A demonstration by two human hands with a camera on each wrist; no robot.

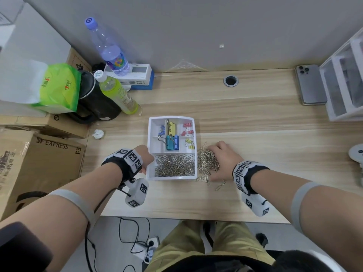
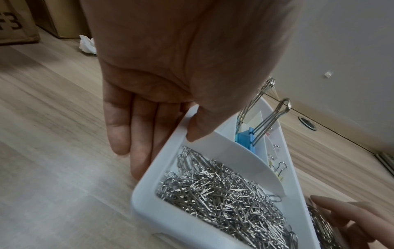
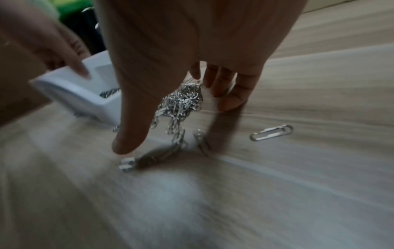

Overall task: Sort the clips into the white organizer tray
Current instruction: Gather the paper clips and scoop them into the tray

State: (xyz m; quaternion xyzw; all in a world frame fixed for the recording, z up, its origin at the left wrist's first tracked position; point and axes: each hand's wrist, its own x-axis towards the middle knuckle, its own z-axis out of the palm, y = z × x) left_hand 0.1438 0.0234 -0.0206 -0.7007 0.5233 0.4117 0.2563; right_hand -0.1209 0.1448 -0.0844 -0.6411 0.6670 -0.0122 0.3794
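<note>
Head view, right hand (image 1: 223,160): palm down on the desk just right of the tray, fingers spread and bent over the loose paper clip pile (image 1: 207,163); cupping it, not pinching any single clip
Right wrist view: thumb (image 3: 136,121) and fingers (image 3: 232,94) straddle the same pile (image 3: 181,104), tips at the desk surface; blurred, so contact with the clips cannot be told
Left hand (image 1: 144,157): against the tray's left wall, fingers straight along the outside, thumb (image 2: 202,124) hooked over the rim; holding the tray steady
White organizer tray (image 1: 151,173): centre of the desk, flat, between the two hands
Tray, near compartment: full-width, filled with silver paper clips (image 1: 174,165)
Tray, middle column: yellow binder clip (image 1: 172,127) at the far end, large blue binder clip (image 1: 172,143) nearer, wire handles up
Tray, left far cell: small blue clips (image 1: 161,129)
Tray, right cells: small red clips (image 1: 187,128) far, small yellow clips (image 1: 190,143) nearer
Stray clips: a few just right of the tray's near right corner, one single clip (image 3: 271,132) lying apart from the pile
Desk (image 1: 245,118): light wood grain
Left of tray: crumpled paper ball (image 1: 98,133)
Far left of tray: green bottle (image 1: 117,94), clear water bottle (image 1: 107,47), black kettle (image 1: 98,101), cardboard box (image 1: 39,165)
Far right of tray: grey phone (image 1: 311,85) lying flat by the wall
</note>
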